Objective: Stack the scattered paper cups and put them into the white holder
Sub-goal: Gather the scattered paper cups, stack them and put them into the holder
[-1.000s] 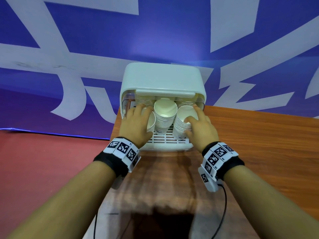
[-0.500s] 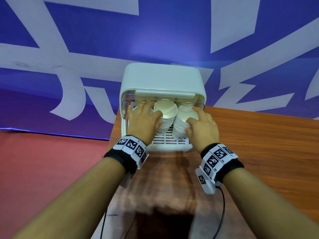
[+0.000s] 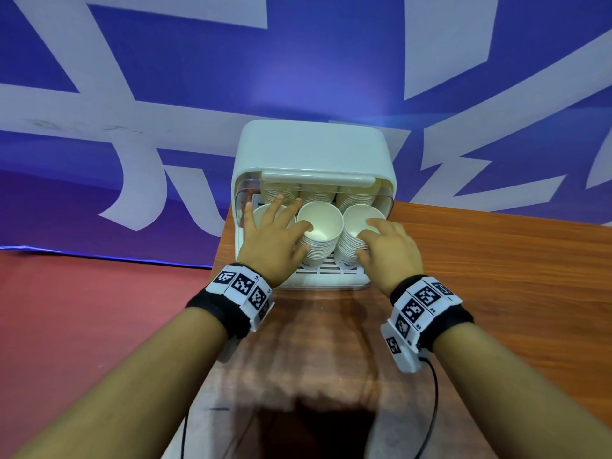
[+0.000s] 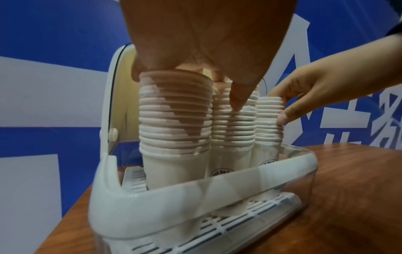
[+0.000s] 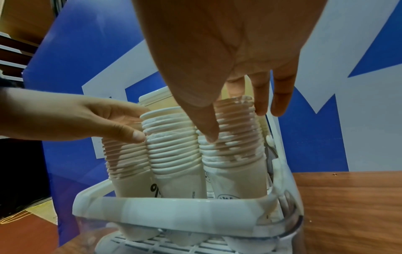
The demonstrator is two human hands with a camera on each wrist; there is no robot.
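The white holder [image 3: 311, 150] stands at the table's back edge with its lid raised. Three stacks of white paper cups stand upright in its front row, and more stacks show behind them. My left hand [image 3: 276, 235] lies over the left stack [image 4: 175, 120], its fingers spread across the top and its thumb [image 4: 237, 103] against the middle stack [image 3: 319, 226]. My right hand [image 3: 387, 250] grips the right stack [image 5: 230, 146] near its top, with the thumb [image 5: 208, 135] in front and the fingers on the rim and far side.
The holder has a slatted white floor [image 4: 228, 226] and a low front rim [image 5: 174, 208]. The wooden table [image 3: 496, 276] stretches off to the right. A blue and white banner [image 3: 165, 77] hangs behind, and red floor [image 3: 82, 309] lies to the left. A black cable [image 3: 433, 392] hangs from my right wrist.
My left hand has shifted right and forward, from beside the left stack to over its top. My right hand has stayed on the right stack.
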